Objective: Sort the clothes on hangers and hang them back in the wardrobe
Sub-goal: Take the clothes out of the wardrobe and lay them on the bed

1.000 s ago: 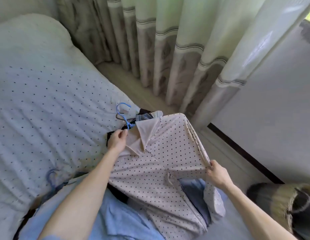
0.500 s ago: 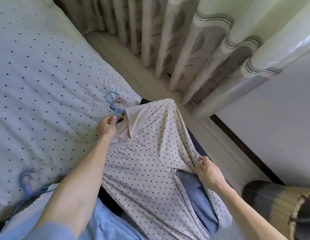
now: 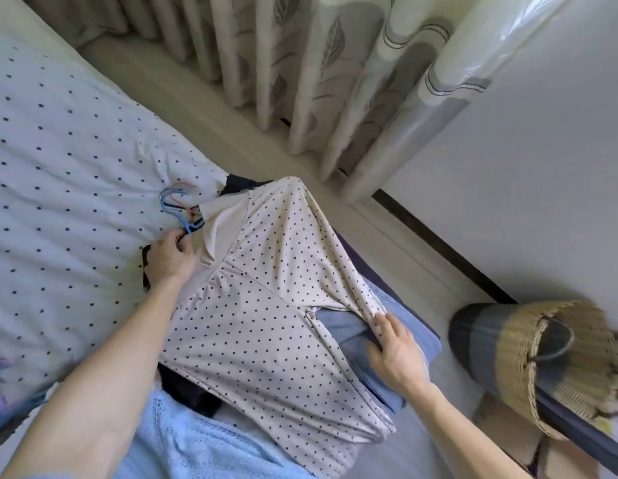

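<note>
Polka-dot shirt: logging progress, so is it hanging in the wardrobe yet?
No, the polka-dot shirt lies on other clothes on the bed, with the left hand holding its blue hanger.

Spotted shirt: cream with small dark dots and a plain collar, lying front up across the right side of the bed, with one sleeve drawn down along its right flank.
Blue hanger: its hook is poking out past the collar onto the bed, beside a pinkish hook. The left hand is pinching its neck.
Sleeve end: the straight fingers of the right hand are touching it.
Blue garment: lying beneath the shirt at the bed's right edge.
Dark garment: peeking out from underneath.
Pale blue knit: lying at the bed's near end.
</note>
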### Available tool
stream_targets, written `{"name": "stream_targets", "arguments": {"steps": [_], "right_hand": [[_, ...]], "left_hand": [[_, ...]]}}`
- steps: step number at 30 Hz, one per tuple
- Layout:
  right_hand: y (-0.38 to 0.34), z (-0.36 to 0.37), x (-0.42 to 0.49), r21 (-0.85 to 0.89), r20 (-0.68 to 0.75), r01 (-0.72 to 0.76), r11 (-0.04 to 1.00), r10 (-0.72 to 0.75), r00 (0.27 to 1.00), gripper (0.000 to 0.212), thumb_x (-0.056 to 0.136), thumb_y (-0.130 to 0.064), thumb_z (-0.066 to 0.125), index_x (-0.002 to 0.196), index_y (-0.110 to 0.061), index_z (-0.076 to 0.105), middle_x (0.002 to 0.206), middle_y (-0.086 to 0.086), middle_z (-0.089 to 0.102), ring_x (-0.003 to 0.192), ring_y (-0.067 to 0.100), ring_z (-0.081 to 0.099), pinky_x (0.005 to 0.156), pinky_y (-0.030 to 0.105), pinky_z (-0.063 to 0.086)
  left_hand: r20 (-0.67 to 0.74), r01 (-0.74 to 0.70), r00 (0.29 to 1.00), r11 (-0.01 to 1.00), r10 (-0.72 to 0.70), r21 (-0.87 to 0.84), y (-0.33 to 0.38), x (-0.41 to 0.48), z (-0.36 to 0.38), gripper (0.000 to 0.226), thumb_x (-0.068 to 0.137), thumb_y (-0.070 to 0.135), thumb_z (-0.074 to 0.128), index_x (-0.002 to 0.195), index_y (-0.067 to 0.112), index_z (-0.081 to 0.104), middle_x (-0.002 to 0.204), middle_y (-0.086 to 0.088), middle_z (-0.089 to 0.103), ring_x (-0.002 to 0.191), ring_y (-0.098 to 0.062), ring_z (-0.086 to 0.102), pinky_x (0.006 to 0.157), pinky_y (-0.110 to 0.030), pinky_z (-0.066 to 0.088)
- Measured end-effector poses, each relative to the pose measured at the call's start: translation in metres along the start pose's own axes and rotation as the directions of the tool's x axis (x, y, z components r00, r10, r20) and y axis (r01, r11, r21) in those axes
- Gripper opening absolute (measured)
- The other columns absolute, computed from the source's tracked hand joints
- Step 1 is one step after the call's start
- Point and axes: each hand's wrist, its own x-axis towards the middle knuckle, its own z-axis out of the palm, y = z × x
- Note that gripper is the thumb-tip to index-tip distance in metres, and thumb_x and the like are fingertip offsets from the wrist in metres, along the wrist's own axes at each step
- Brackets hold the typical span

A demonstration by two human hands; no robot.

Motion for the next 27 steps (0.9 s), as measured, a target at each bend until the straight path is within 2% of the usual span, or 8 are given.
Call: {"name": "stream_targets", "arguments": {"steps": [3,5,8,11,15,20,24,27], "right_hand": [[0.010,-0.011,-0.024,0.023,0.057,0.027,0.999,-0.029,0.998,0.047,0.093,-0.030,0.050,0.139,-0.022,0.051,0.143,-0.002,0.053,0.127,0.021,0.052,0.104,0.033,0.042],[0.020,-0.019,-0.042,0.037,0.138,0.024,0.999,-0.029,0.990,0.045,0.092,-0.036,0.046,0.135,-0.026,0.056,0.139,-0.002,0.058,0.123,0.020,0.056,0.103,0.033,0.046],[0.040,-0.027,-0.068,0.067,0.162,0.033,0.997,-0.044,0.986,0.048,0.087,-0.044,0.039,0.128,-0.032,0.060,0.131,0.000,0.064,0.117,0.022,0.061,0.098,0.037,0.049],[0.051,-0.045,-0.110,0.089,0.102,0.062,0.994,-0.071,0.992,0.041,0.089,-0.043,0.040,0.122,-0.033,0.063,0.124,-0.001,0.068,0.110,0.022,0.064,0.093,0.037,0.052],[0.080,-0.064,-0.174,0.119,-0.038,0.088,0.989,-0.084,0.996,0.032,0.097,-0.034,0.045,0.122,-0.030,0.065,0.127,-0.001,0.066,0.116,0.021,0.060,0.094,0.031,0.048],[0.156,-0.063,-0.265,0.187,-0.321,0.091,0.978,-0.027,0.947,0.031,0.099,-0.039,0.046,0.120,-0.029,0.067,0.126,-0.011,0.065,0.120,0.014,0.056,0.099,0.027,0.044],[0.226,-0.039,-0.350,0.312,-0.495,-0.009,0.950,0.171,0.852,0.029,0.100,-0.036,0.050,0.123,-0.031,0.067,0.131,-0.013,0.061,0.127,0.010,0.051,0.108,0.027,0.040],[0.270,-0.010,-0.422,0.424,-0.572,-0.123,0.897,0.371,0.731,0.028,0.098,-0.033,0.054,0.122,-0.031,0.068,0.134,-0.013,0.060,0.130,0.010,0.050,0.109,0.028,0.038]], "left_hand": [[0.019,-0.066,0.998,0.994,0.065,0.091,0.007,-0.046,-0.008,0.047,0.099,0.033,0.048,0.143,0.015,0.047,0.140,-0.022,0.049,0.128,-0.040,0.045,0.100,-0.053,0.043],[0.013,-0.170,0.985,0.974,0.170,0.147,0.018,-0.094,-0.012,0.049,0.097,0.027,0.052,0.142,0.009,0.046,0.146,-0.022,0.045,0.135,-0.038,0.041,0.105,-0.053,0.040],[0.179,-0.336,0.935,0.926,0.306,0.175,0.035,-0.173,-0.005,0.052,0.096,0.026,0.055,0.145,0.010,0.045,0.149,-0.016,0.046,0.135,-0.034,0.044,0.108,-0.049,0.040],[0.405,-0.472,0.833,0.866,0.378,0.163,0.057,-0.256,0.010,0.061,0.097,0.028,0.055,0.153,0.020,0.032,0.158,-0.003,0.033,0.144,-0.021,0.034,0.119,-0.041,0.030],[0.591,-0.664,0.652,0.734,0.476,0.142,0.095,-0.354,0.025,0.064,0.098,0.026,0.049,0.156,0.024,0.022,0.161,0.004,0.028,0.148,-0.013,0.025,0.123,-0.038,0.020],[0.680,-0.896,0.419,0.394,0.601,0.204,0.156,-0.442,0.032,0.054,0.097,0.032,0.043,0.150,0.026,0.036,0.152,0.000,0.042,0.141,-0.017,0.035,0.120,-0.045,0.024],[0.713,-0.972,0.211,0.066,0.669,0.226,0.206,-0.510,0.042,0.048,0.096,0.034,0.043,0.144,0.027,0.044,0.150,0.000,0.044,0.139,-0.021,0.038,0.116,-0.042,0.027],[0.755,-0.973,0.035,-0.150,0.655,0.175,0.235,-0.576,0.055,0.048,0.097,0.035,0.045,0.144,0.028,0.043,0.153,0.000,0.040,0.141,-0.022,0.034,0.114,-0.040,0.026]]}}
